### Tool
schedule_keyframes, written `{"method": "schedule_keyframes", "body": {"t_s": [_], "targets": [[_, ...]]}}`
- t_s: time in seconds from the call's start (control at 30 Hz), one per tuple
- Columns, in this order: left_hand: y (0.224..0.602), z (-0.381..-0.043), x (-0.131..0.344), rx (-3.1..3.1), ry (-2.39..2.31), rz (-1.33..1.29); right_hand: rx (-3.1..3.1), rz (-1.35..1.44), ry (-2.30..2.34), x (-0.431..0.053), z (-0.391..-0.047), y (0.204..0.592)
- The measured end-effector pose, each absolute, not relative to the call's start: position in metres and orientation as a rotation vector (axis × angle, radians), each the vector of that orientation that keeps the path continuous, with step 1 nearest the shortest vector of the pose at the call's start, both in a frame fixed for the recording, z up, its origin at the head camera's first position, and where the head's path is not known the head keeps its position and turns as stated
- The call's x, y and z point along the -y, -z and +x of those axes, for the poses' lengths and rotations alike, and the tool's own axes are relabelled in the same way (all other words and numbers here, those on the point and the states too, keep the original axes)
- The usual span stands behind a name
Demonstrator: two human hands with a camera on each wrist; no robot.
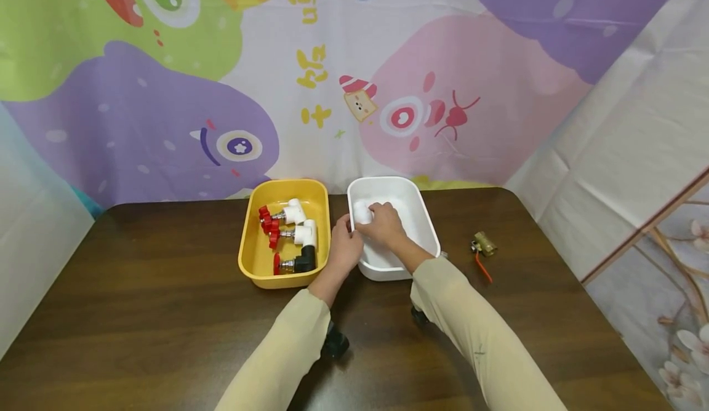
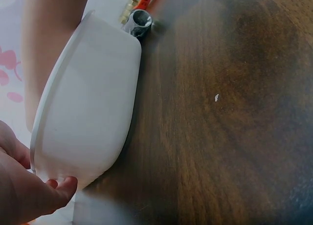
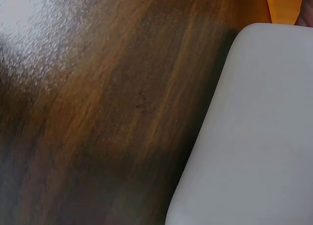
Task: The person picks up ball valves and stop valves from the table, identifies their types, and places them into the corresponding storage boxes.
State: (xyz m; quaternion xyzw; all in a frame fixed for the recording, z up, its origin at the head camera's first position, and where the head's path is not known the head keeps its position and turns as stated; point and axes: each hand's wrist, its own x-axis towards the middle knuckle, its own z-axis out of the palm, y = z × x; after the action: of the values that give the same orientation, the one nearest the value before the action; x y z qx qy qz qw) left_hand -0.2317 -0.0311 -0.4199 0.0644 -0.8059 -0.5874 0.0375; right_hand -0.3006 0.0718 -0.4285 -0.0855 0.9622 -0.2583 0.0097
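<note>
My right hand [image 1: 383, 223] reaches into the white basin [image 1: 423, 214] and pinches a rounded white plastic piece [image 1: 362, 212] near its left side. The rest of that piece is hidden by the fingers. At the basin's left rim is my left hand [image 1: 346, 245]. The left wrist view shows this hand [image 2: 24, 191] gripping the edge, with fingertips against the outer wall [image 2: 93, 98]. In the right wrist view only the basin's outer side [image 3: 254, 132] shows large; the right hand is out of that frame.
Left of the basin stands a yellow basin [image 1: 249, 239] holding stop valves [image 1: 301, 234] with red handles, two white and one black. A brass ball valve [image 1: 485, 243] with an orange-red lever lies to the right. A metal cylindrical fitting [image 2: 141, 20] is beside the white basin.
</note>
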Motion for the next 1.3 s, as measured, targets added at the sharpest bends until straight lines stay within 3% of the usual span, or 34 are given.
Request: {"method": "schedule_keyframes", "body": {"t_s": [1.3], "targets": [[0.4192, -0.2339, 0.0304, 2.498, 1.783, 0.233, -2.954, -0.295, 0.747, -0.0746, -0.3019, 0.4261]]}}
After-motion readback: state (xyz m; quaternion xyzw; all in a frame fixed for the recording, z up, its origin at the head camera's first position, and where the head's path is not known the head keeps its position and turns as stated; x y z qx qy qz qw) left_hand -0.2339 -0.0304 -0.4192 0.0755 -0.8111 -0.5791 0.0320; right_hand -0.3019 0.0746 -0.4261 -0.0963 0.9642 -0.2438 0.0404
